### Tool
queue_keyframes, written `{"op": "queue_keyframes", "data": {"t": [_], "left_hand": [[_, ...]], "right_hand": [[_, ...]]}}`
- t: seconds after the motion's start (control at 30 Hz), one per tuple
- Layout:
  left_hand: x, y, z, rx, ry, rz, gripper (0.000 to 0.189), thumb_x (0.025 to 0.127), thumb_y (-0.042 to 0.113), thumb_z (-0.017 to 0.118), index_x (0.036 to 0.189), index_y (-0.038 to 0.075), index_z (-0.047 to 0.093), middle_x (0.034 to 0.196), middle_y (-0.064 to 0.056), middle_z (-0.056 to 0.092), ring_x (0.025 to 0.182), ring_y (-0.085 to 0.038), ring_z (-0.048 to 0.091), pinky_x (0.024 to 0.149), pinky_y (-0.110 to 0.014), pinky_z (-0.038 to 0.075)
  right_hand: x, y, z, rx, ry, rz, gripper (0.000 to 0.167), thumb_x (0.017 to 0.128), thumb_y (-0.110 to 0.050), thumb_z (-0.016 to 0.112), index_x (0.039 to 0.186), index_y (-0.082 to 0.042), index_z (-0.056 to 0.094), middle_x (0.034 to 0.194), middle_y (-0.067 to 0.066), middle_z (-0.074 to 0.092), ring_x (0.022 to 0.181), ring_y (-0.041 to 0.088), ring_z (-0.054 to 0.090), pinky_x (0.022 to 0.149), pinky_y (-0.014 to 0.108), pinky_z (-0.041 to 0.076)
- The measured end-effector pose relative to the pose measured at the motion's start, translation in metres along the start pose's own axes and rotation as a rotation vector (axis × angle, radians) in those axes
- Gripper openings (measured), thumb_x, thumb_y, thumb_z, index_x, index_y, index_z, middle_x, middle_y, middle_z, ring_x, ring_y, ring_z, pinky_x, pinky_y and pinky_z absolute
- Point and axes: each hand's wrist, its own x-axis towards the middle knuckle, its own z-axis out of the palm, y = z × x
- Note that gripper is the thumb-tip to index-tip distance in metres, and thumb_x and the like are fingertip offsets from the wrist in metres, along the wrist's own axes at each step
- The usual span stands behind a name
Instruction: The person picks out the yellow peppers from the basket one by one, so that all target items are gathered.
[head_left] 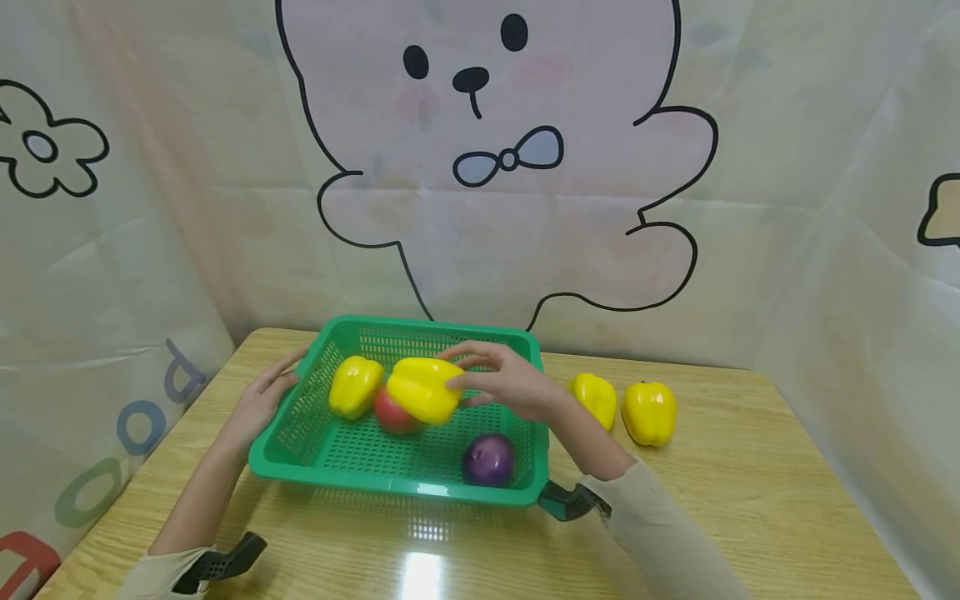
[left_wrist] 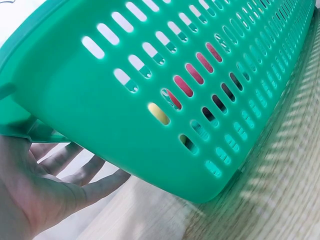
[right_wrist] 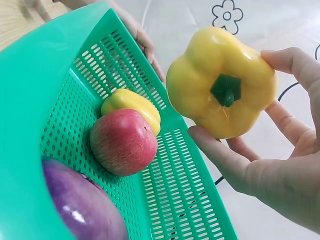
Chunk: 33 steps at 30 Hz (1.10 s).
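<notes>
A green plastic basket (head_left: 360, 483) with slotted walls sits on the wooden table. My right hand (head_left: 512, 385) grips a yellow bell pepper (head_left: 422, 388) above the basket, its green stem (right_wrist: 227, 92) facing the right wrist camera. Inside lie another yellow bell pepper (head_left: 356, 387), a red apple-like fruit (right_wrist: 123, 142) and a round purple vegetable (head_left: 489, 460), perhaps an eggplant. The held pepper partly hides the red fruit in the head view. My left hand (head_left: 258, 406) rests against the basket's left side, its fingers (left_wrist: 107, 186) reaching along the outer wall under the rim.
Two more yellow bell peppers, a nearer-left one (head_left: 595, 398) and one beside it (head_left: 649, 413), stand on the table (head_left: 750, 500) right of the basket. A printed cloth (head_left: 787, 275) with a cartoon bear hangs behind the table and along both sides.
</notes>
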Motion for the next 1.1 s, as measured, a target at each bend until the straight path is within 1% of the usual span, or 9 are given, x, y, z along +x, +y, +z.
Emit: {"op": "queue_keyframes", "data": {"t": [0.33, 0.53, 0.8, 0.9, 1.1], "left_hand": [[0.002, -0.001, 0.001, 0.003, 0.008, -0.015, 0.064, 0.116, 0.037, 0.041, 0.17, 0.009, 0.02, 0.116, 0.026, 0.064, 0.096, -0.004, 0.069, 0.079, -0.027, 0.061], [0.003, -0.002, 0.0, 0.01, 0.01, -0.022, 0.063, 0.116, 0.036, 0.04, 0.17, 0.01, 0.02, 0.115, 0.026, 0.064, 0.095, -0.004, 0.068, 0.079, -0.027, 0.06], [0.002, -0.001, 0.001, 0.014, 0.012, -0.02, 0.062, 0.117, 0.036, 0.04, 0.17, 0.011, 0.02, 0.114, 0.026, 0.065, 0.094, -0.004, 0.068, 0.079, -0.026, 0.06], [0.002, -0.001, 0.001, 0.016, 0.012, -0.018, 0.062, 0.117, 0.036, 0.04, 0.17, 0.01, 0.02, 0.114, 0.025, 0.065, 0.094, -0.004, 0.068, 0.079, -0.026, 0.06], [0.002, -0.001, 0.001, 0.006, 0.008, -0.012, 0.062, 0.116, 0.035, 0.041, 0.17, 0.011, 0.021, 0.115, 0.022, 0.065, 0.094, -0.005, 0.069, 0.078, -0.026, 0.06]], "right_hand": [[-0.009, 0.004, -0.006, 0.008, 0.016, -0.025, 0.043, 0.101, -0.011, 0.066, 0.143, -0.002, 0.06, 0.147, 0.022, 0.053, 0.119, 0.029, 0.065, 0.1, 0.05, 0.058], [-0.014, 0.009, -0.01, 0.038, 0.036, -0.041, 0.043, 0.102, -0.01, 0.066, 0.142, 0.0, 0.059, 0.147, 0.023, 0.053, 0.118, 0.029, 0.065, 0.099, 0.049, 0.059], [-0.021, 0.013, -0.014, 0.041, 0.073, -0.046, 0.044, 0.101, -0.013, 0.067, 0.142, -0.001, 0.058, 0.144, 0.02, 0.056, 0.118, 0.027, 0.064, 0.099, 0.045, 0.059], [-0.024, 0.014, -0.015, 0.046, 0.085, -0.047, 0.041, 0.101, -0.013, 0.068, 0.139, -0.001, 0.058, 0.142, 0.02, 0.058, 0.116, 0.026, 0.064, 0.099, 0.045, 0.059], [-0.03, 0.015, -0.017, 0.048, 0.105, -0.043, 0.032, 0.101, -0.012, 0.068, 0.131, -0.006, 0.061, 0.136, 0.017, 0.062, 0.112, 0.025, 0.064, 0.096, 0.042, 0.059]]}}
